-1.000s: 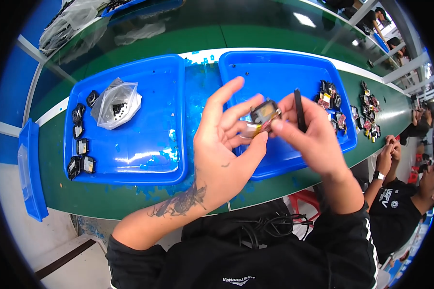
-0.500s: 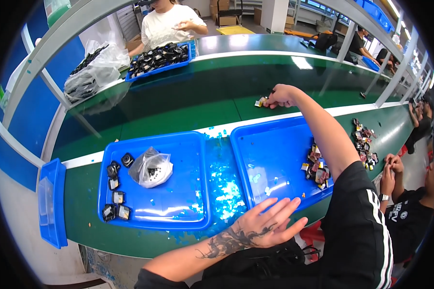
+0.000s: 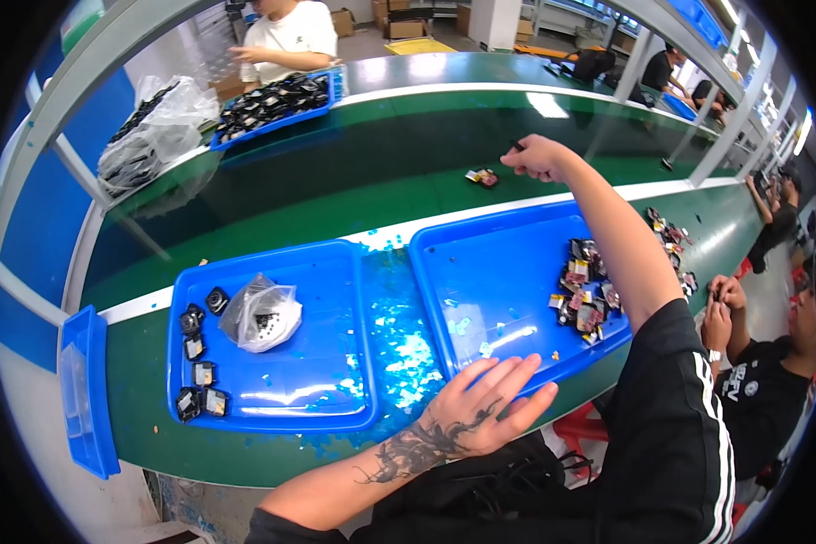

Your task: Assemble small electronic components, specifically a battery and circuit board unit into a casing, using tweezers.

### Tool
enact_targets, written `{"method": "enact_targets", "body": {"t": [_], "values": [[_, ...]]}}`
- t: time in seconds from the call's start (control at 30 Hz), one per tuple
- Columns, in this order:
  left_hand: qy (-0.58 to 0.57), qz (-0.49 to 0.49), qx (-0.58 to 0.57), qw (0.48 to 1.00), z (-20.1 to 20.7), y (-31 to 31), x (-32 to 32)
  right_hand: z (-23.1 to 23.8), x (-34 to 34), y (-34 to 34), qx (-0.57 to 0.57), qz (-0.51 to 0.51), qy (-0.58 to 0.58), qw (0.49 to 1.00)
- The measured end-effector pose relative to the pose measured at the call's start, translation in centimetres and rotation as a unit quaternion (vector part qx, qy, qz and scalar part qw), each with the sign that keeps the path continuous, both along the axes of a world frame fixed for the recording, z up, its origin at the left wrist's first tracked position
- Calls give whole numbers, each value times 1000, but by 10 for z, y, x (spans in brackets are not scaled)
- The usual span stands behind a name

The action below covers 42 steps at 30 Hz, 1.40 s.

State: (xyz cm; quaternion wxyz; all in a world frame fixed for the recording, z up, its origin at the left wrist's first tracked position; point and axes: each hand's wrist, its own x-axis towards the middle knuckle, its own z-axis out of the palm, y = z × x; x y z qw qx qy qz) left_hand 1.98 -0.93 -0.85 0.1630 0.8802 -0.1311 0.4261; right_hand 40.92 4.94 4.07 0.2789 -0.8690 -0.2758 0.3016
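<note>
Right hand [image 3: 537,157] is stretched far out over the green conveyor belt [image 3: 335,195], fingers curled down and closed around a thin dark tool, only its tip showing at the knuckles. Just left of that hand a small black-and-gold component [image 3: 482,177] lies on the belt, near the fingers but apart from them. Left hand [image 3: 480,408] rests open and flat, fingers spread, on the near edge of the right blue tray [image 3: 490,263], holding nothing. At the right side of that tray sits a cluster of small parts [image 3: 585,295], partly hidden by the outstretched forearm. More loose parts [image 3: 671,240] lie on the tabletop past the tray's right rim. The left blue tray [image 3: 335,344] carries a clear plastic bag [image 3: 261,313] with dark pieces inside and, along its left side, a column of small black components [image 3: 195,363]. A narrow blue bin [image 3: 82,390] hangs at the near left edge. Across the belt, another person in a white shirt [image 3: 290,32] works over a far blue tray [image 3: 272,104], beside clear bags [image 3: 154,127] of dark parts.
</note>
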Motion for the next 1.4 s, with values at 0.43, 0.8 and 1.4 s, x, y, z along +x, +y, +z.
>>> {"method": "enact_targets", "body": {"t": [0.43, 0.8, 1.4], "values": [[-7, 34, -48, 998, -3, 4, 5, 33, -42, -155, -194, 234, -245, 921], [0, 55, -75, 996, -3, 4, 3, 17, -46, -184, -91, 175, -186, 962], [7, 65, -103, 992, -2, 4, 4, 16, -93, -206, 33, 120, -210, 970]]}}
